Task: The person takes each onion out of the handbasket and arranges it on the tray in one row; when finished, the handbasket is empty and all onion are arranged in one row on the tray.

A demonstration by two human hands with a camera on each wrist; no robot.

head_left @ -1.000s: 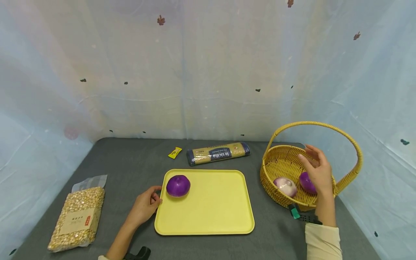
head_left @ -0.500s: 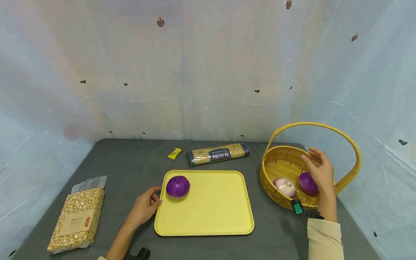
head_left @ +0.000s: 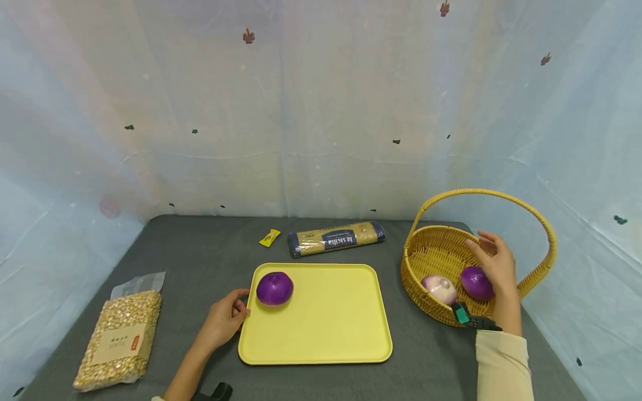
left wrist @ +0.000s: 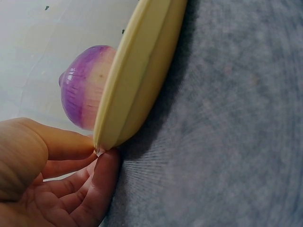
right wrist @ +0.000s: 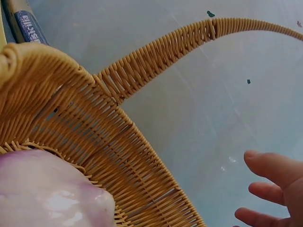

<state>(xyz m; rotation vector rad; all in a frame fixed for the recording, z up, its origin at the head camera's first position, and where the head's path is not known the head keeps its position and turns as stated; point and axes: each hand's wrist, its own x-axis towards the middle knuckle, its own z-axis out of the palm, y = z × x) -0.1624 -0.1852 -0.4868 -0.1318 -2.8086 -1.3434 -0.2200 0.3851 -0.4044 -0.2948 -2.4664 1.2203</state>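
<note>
Left hand: rests on the worktop at the tray's left edge, fingers loosely curled, tips touching the rim — gripping nothing.
Right hand: inside the basket, fingers relaxed and spread over the purple onion there; whether it touches the onion I cannot tell.
Tray: yellow, flat on the worktop, the landmark for the rest.
Onion on tray: purple, in the tray's far left corner, just beside the left hand.
Basket: woven, with an arched handle, right of the tray and apart from it.
Onions in basket: a purple onion under the right hand — a paler onion just beside it, on the tray side.
Noodle pack: behind the tray, lying lengthwise.
Yellow sachet: behind the tray's far left corner.
Bag of grain: well left of the tray.
</note>
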